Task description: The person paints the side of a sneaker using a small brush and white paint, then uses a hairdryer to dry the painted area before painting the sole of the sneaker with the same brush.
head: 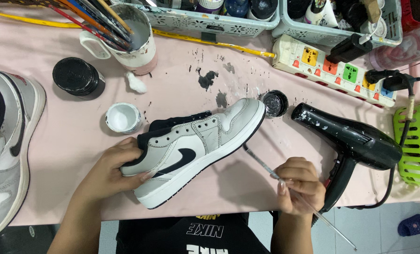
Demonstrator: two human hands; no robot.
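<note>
Hands at work over a pink tabletop point(64, 136) spattered with black paint. Left hand point(118, 164) is clamped on the heel of a grey, white and black sneaker point(198, 143), holding it tilted on its side near the front edge, toe pointing up and to the right. Right hand point(299, 183) pinches a thin clear-handled paintbrush point(266, 167), its tip just beside the sneaker's sole. Just beyond the toe sits a small open jar of black paint point(276, 103). A black hair dryer point(351, 141) flecked with white lies to the right, near a white power strip point(334, 70) with coloured sockets. Left of the sneaker stand a small open white jar point(122, 117), a black-lidded jar point(77, 77) and a mug of brushes point(132, 40). A second sneaker point(7, 150) lies at the far left edge
</note>
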